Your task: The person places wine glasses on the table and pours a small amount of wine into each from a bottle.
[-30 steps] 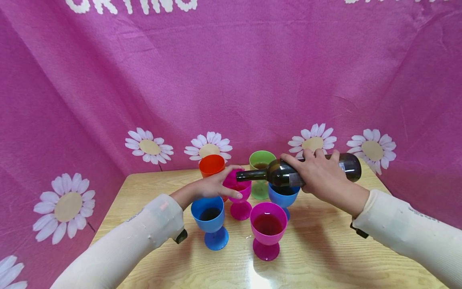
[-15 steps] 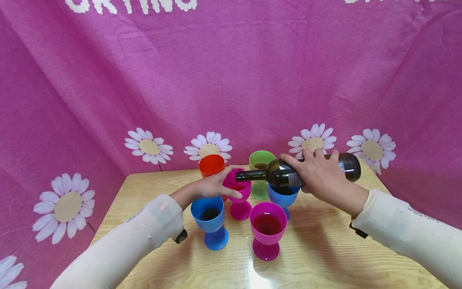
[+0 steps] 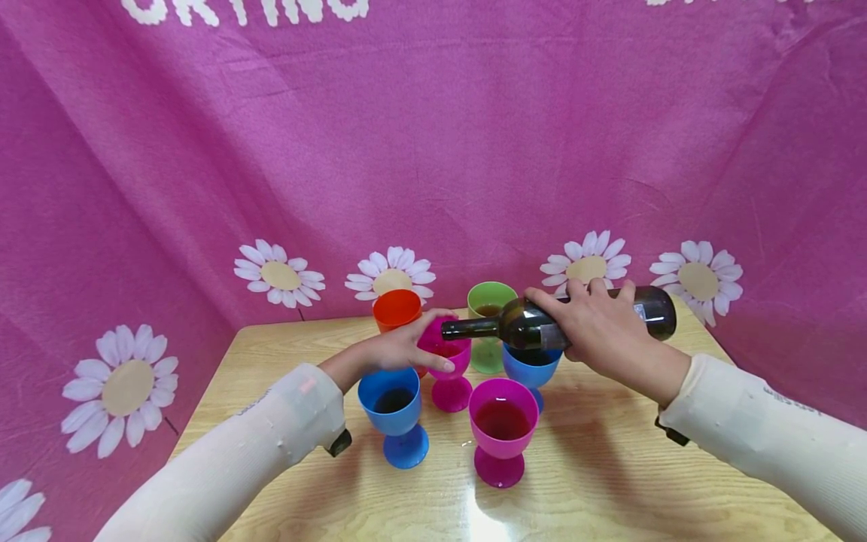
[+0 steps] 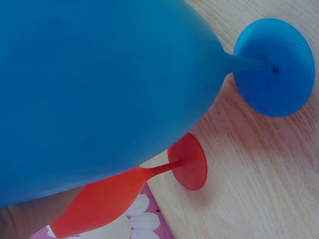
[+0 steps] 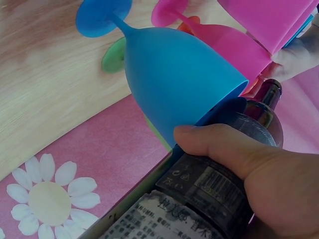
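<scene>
My right hand [image 3: 603,320] grips a dark wine bottle [image 3: 528,324], tipped almost level with its neck pointing left. The bottle's mouth lies over the rim of a pink goblet [image 3: 452,393], whose bowl has red liquid in it. Around that bowl my left hand [image 3: 406,346] curls, thumb on the near side and fingers behind. Below the bottle's body stands a blue goblet [image 3: 531,370] with dark liquid. In the right wrist view the thumb [image 5: 219,144] presses on the bottle near its printed label [image 5: 159,219]. A blue goblet bowl [image 4: 99,89] hides most of the left hand in the left wrist view.
Close to the left wrist is another blue goblet [image 3: 390,406]. A second pink goblet [image 3: 503,421] with red liquid stands in front. Behind are an orange-red goblet [image 3: 397,309] and a green goblet [image 3: 491,297]. The wooden table [image 3: 284,482] meets a purple flowered cloth [image 3: 433,150].
Almost nothing differs. The bottle's mouth has shifted very slightly left over the pink goblet; the left hand and the goblets stay in place.
</scene>
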Demonstrator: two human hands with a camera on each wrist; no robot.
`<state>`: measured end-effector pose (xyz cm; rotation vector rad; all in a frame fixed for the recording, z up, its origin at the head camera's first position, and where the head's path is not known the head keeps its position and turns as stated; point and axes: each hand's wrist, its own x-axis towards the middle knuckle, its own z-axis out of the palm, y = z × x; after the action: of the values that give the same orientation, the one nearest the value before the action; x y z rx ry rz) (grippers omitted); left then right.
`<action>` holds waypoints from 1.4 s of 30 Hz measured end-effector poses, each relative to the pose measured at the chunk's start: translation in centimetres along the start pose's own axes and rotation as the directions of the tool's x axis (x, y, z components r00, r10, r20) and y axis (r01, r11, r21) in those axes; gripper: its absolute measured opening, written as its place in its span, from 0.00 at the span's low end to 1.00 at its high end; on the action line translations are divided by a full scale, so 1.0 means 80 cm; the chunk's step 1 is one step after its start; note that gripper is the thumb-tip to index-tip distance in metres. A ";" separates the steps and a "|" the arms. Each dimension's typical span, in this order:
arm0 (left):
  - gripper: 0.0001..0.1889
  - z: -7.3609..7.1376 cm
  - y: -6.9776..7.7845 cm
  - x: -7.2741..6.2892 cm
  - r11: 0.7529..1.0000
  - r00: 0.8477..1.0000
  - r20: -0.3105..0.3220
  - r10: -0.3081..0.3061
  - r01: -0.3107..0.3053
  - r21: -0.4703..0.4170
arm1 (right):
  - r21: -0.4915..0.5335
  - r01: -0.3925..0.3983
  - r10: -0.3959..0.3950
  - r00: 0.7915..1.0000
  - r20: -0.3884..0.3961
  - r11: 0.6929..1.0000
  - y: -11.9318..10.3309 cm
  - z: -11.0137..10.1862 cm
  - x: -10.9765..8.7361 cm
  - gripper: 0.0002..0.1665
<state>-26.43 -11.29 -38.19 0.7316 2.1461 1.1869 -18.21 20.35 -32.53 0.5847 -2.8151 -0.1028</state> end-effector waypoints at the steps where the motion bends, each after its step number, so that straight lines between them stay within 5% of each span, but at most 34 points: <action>1: 0.44 0.000 0.000 0.000 1.000 1.000 0.000 -0.001 0.001 -0.001 | -0.001 0.000 0.000 1.000 0.000 1.000 0.000 0.000 0.000 0.57; 42: 0.44 -0.001 -0.006 0.003 1.000 1.000 0.002 0.009 -0.009 -0.009 | 0.004 -0.011 0.011 1.000 0.010 1.000 -0.004 0.000 0.001 0.58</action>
<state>-26.74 -11.34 -38.62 0.7393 2.1364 1.1990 -18.21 20.04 -32.55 0.5715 -2.8290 -0.0977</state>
